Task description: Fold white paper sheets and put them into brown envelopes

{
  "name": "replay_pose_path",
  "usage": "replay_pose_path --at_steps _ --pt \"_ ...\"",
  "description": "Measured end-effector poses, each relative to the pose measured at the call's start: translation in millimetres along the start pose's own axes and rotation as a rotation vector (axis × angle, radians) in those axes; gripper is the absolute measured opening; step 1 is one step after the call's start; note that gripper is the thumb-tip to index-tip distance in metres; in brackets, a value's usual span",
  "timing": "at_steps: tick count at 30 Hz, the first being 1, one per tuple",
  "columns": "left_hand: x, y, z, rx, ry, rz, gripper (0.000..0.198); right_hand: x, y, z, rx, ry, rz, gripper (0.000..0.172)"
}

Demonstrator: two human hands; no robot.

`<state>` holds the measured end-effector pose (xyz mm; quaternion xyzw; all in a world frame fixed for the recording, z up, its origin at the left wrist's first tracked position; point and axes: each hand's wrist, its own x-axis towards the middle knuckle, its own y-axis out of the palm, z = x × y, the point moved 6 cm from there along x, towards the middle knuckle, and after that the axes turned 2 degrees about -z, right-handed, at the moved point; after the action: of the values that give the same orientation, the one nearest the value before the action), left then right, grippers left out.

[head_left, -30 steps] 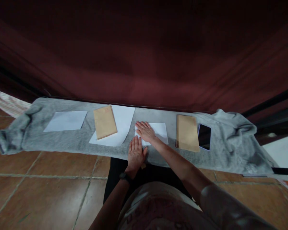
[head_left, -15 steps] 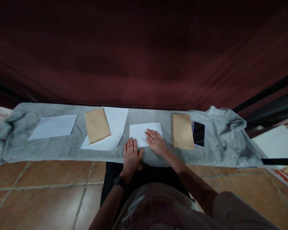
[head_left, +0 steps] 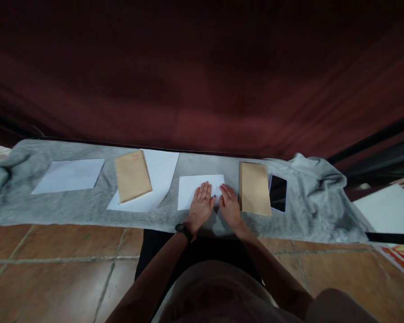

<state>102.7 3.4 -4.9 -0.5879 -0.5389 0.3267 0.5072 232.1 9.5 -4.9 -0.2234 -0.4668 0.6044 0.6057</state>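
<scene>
A small white sheet of paper (head_left: pixel 187 188), perhaps folded, lies on the grey cloth in front of me. My left hand (head_left: pixel 202 204) rests flat on its middle and lower part, fingers stretched out and pointing away from me. At the sheet's right edge, my right hand (head_left: pixel 229 205) lies with fingers extended, the fingertips touching the paper. Neither hand grips anything. Parts of the sheet's lower and right edges are hidden under the hands.
Brown envelopes (head_left: pixel 256 188) lie stacked right of my hands, beside a phone (head_left: pixel 278 193). More brown envelopes (head_left: pixel 133 176) sit on a large white sheet (head_left: pixel 161 172) to the left. Farther left are white papers (head_left: pixel 69 175). A dark red surface (head_left: pixel 202 112) rises behind the grey cloth (head_left: pixel 81 211).
My left hand has moved right and forward onto the middle of the sheet. My right hand has shifted right, from the sheet's middle to its right edge.
</scene>
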Motion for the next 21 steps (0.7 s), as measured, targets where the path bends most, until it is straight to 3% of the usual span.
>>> replay_pose_path --at_steps 13,21 --pt "57 11.3 -10 -0.001 0.290 0.129 0.052 -41 -8 6 0.045 -0.126 -0.011 0.046" --pt "78 17.6 -17 0.002 0.246 0.131 0.057 -39 -11 7 0.094 -0.112 -0.013 0.044"
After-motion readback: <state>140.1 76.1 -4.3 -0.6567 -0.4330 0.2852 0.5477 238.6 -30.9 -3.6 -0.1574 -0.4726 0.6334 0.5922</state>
